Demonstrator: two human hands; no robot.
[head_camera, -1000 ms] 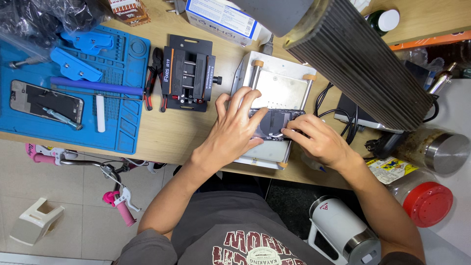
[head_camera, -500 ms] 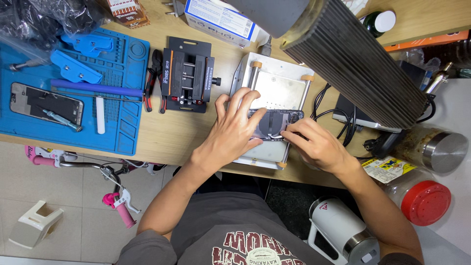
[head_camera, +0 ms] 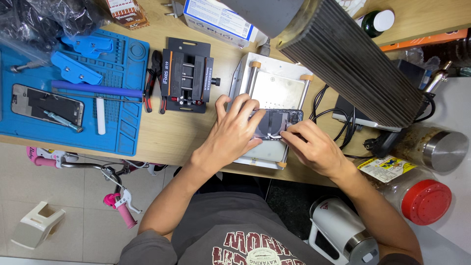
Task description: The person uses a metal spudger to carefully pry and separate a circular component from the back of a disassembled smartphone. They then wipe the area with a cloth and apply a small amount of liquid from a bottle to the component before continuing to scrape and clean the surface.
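Blue work mat (head_camera: 128, 126): lies at the far left of the wooden desk (head_camera: 171, 135), with raised compartments along its upper edge.
Phone on mat (head_camera: 46, 104): a dark phone, face up, on the mat's left part; a small slim tool lies across it.
White rod (head_camera: 100, 116): upright on the mat, just below a long purple-blue bar (head_camera: 95, 89).
Pliers (head_camera: 155, 78): red-handled, on the bare wood between the mat and the black clamp.
Black clamp fixture (head_camera: 187, 82): a flat black holder with orange edging, just right of the pliers and well apart from the hands.
Metal plate (head_camera: 274, 91): a pale square heating-type plate with two rails; it carries the opened phone on its lower half.
Left hand (head_camera: 235, 132): laid flat, fingers spread fairly wide, pressing down on the left part of the opened phone.
Opened phone (head_camera: 278, 121): dark, its inner parts showing, lying on the metal plate between the two hands and partly covered by the left one.
Right hand (head_camera: 314, 146): fingers drawn narrow, thumb and forefinger pinched at the phone's lower right edge; it seems to hold a small pale piece there, though that spot is too small to be sure.
Ribbed grey hood (head_camera: 353, 64): hangs slanting over the plate's upper right.
Red-lidded jar (head_camera: 422, 198): stands at the far right, below a steel-capped jar (head_camera: 439, 147).
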